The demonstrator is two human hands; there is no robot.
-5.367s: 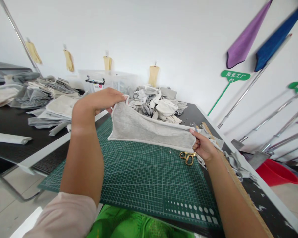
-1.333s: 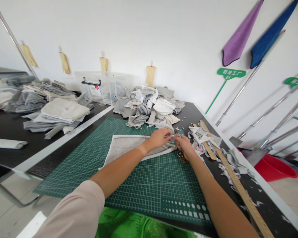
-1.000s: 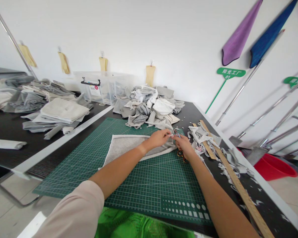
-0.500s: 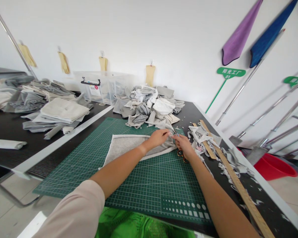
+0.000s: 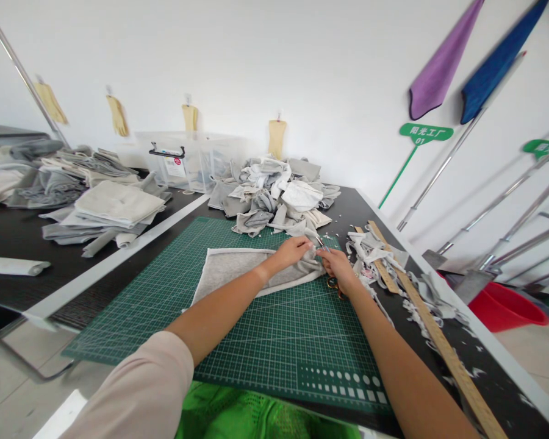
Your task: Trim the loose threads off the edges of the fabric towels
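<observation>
1. **Cloth.** The grey cloth [image 5: 229, 268] lies on the green cutting mat [image 5: 274, 353], its pale border outlining it. Its right end is gathered up at my hands, and my left forearm [image 5: 222, 312] crosses over part of it.

2. **Left side.** The fingers of my left hand [image 5: 293, 252] pinch the cloth at its gathered end, just beside the blades.

3. **Right side.** The fingers of my right hand [image 5: 341, 268] are wrapped around the scissors [image 5: 320, 242], blades pointing away from me and toward the left, handles below the palm. Whether the blades are parted or touch the cloth, I cannot tell.

4. **Change.** About five seconds ago I held the cloth aloft, stretched between both hands, while the scissors lay on the mat. Now the cloth is down and the scissors are in my grasp. Compared with a second ago, the blades show more plainly beside my left fingertips.

5. **Meaning.** I judge that the work has passed from spreading the cloth to close snipping at its end, with the left pinch steadying the fabric.

6. **Surroundings.** On the black tabletop [image 5: 348, 207], a heap of cloth [image 5: 274, 189] sits beyond the mat; to the right, pale scraps [image 5: 361, 247] lie about a long wooden strip [image 5: 443, 341].
</observation>
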